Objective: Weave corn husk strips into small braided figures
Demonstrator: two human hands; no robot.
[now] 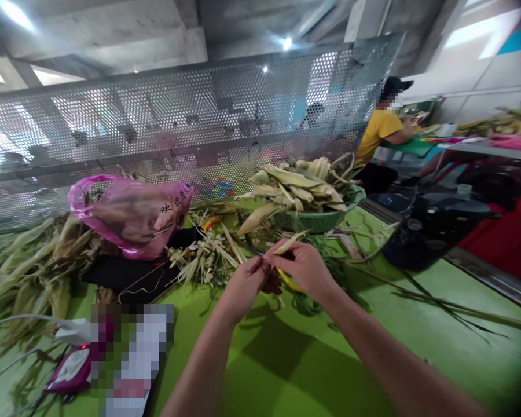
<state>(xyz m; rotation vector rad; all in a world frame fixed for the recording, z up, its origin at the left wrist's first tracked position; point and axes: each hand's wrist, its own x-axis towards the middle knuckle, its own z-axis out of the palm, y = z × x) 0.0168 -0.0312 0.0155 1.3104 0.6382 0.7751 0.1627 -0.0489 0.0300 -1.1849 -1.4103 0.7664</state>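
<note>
R hand [306,264] pinches slim, pale dried-husk strip [287,245]; L hand [248,279] closed just left — hold unclear. Prob. shaping step; next calls for steady pinch.

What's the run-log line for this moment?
left hand: meets right hand, grip unclear | right hand: pinches pale husk strip | beyond: green basket of husks, pink bag | surface: green table

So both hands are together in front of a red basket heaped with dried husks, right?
Wrong colour: the head view shows a green basket of husks. The left hand and right hand are together in front of it.
</note>
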